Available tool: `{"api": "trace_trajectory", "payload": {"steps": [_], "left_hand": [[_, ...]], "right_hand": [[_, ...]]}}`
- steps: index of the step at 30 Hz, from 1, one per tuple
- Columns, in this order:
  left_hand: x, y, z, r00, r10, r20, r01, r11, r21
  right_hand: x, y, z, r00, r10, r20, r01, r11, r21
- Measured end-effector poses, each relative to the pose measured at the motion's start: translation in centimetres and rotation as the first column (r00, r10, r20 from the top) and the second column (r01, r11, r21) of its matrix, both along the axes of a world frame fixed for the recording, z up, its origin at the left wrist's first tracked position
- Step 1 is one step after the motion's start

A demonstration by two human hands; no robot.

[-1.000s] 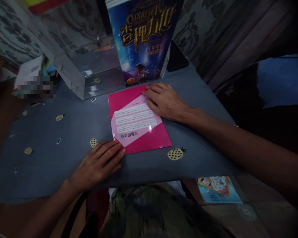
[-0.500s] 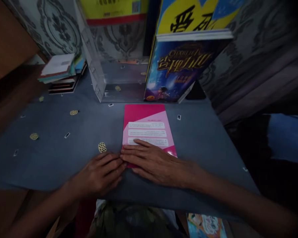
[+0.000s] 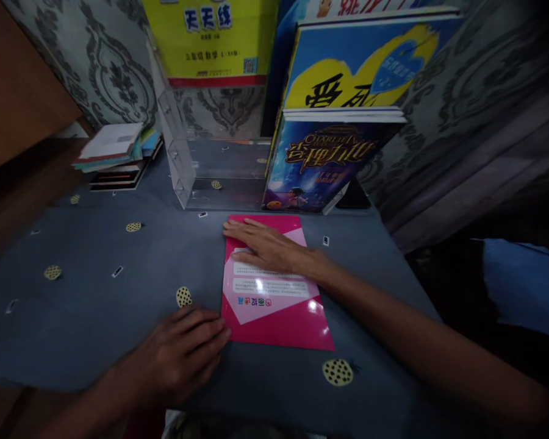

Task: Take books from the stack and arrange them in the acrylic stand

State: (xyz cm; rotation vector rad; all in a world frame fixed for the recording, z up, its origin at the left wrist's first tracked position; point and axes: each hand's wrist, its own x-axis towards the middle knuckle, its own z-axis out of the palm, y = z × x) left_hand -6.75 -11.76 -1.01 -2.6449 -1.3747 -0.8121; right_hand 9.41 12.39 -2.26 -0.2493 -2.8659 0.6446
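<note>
A glossy pink book [image 3: 281, 332] with printed text boxes lies flat on the patterned grey cloth before me. My right hand [image 3: 269, 247] rests open on its upper part, palm down, fingers pointing toward the upper left corner and covering some of the text. At the lower left edge of the book is my left hand [image 3: 183, 350], its fingers loosely bent and their tips touching that edge. The left thumb is hidden beneath the hand.
A clear acrylic rack [image 3: 176, 155] stands behind the book, holding a yellow workbook [image 3: 215, 46], a dark blue book [image 3: 324, 158] and a blue-and-yellow book [image 3: 370, 61]. Stacked books [image 3: 116, 149] lie at the back left. The grey tablecloth [image 3: 91, 323] covers the table.
My right hand has slid away from me, from the book's near edge to its upper part. More of the lower cover now shows. The view has tilted up slightly; my left hand stays at the left edge.
</note>
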Motion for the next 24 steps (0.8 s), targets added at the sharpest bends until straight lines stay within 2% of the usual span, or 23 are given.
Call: {"api": "trace_trajectory", "payload": {"steps": [4,9,13,18,20,24], "left_hand": [[-0.2,-0.3,-0.4,1.0,0.007,-0.017,-0.008,1.0,-0.022],[-0.5,-0.2,-0.3,1.0,0.006,-0.014,-0.006,0.999,-0.034],[-0.6,0.0,0.2,1.0,-0.009,0.006,0.01,0.998,-0.059],[-1.0,0.0,0.1,0.982,0.109,0.152,-0.083,0.983,-0.166],[-1.1,0.0,0.1,0.984,0.091,0.151,-0.062,0.98,-0.187],[-1.2,0.0,0.1,0.993,0.032,0.114,-0.018,0.993,-0.119]], "right_hand": [[-0.9,1.3,-0.3,0.999,-0.048,-0.021,0.049,0.999,0.018],[-1.2,0.8,-0.8,0.996,-0.065,-0.06,0.071,0.992,0.106],[-0.3,-1.4,-1.0,0.996,-0.034,-0.08,0.045,0.99,0.137],[2.0,-5.4,-1.1,0.993,0.073,-0.09,-0.064,0.993,0.099],[2.8,-6.9,-1.1,0.993,0.099,-0.07,-0.093,0.992,0.088],[3.8,-9.4,-1.3,0.992,0.108,-0.062,-0.104,0.992,0.073]]}}
